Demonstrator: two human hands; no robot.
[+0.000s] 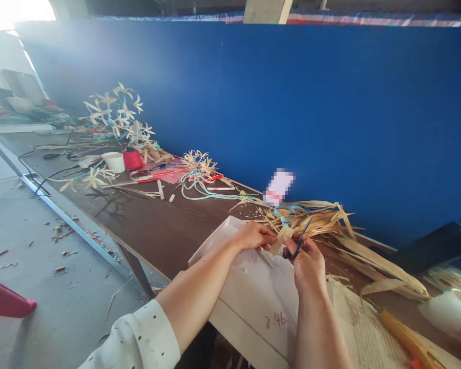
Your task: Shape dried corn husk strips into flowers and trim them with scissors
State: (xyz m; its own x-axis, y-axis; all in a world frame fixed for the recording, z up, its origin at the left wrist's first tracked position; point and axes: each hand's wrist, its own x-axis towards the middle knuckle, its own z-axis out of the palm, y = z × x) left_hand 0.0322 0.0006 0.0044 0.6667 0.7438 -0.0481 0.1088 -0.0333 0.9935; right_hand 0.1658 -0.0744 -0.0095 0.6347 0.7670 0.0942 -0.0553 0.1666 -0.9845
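Note:
My left hand [254,236] pinches the near edge of a pale piece of dried corn husk [281,239]. My right hand [309,259] is closed around the dark-handled scissors [297,247], whose blades point up and away. The husk also touches the right fingertips, between the two hands. Both hands are above a white box lid [230,230] with handwritten red numbers. Just beyond them lies a heap of dried corn husks [322,221], with longer husk leaves [388,266] stretching to the right.
Husk flowers on blue stems [117,115] stand at the far left, near a white cup [114,162] and a red thread spool [132,159]. Another flower bunch [200,164] lies mid-table. A blue wall [330,102] rises behind. A pink stool leg [11,300] is at lower left.

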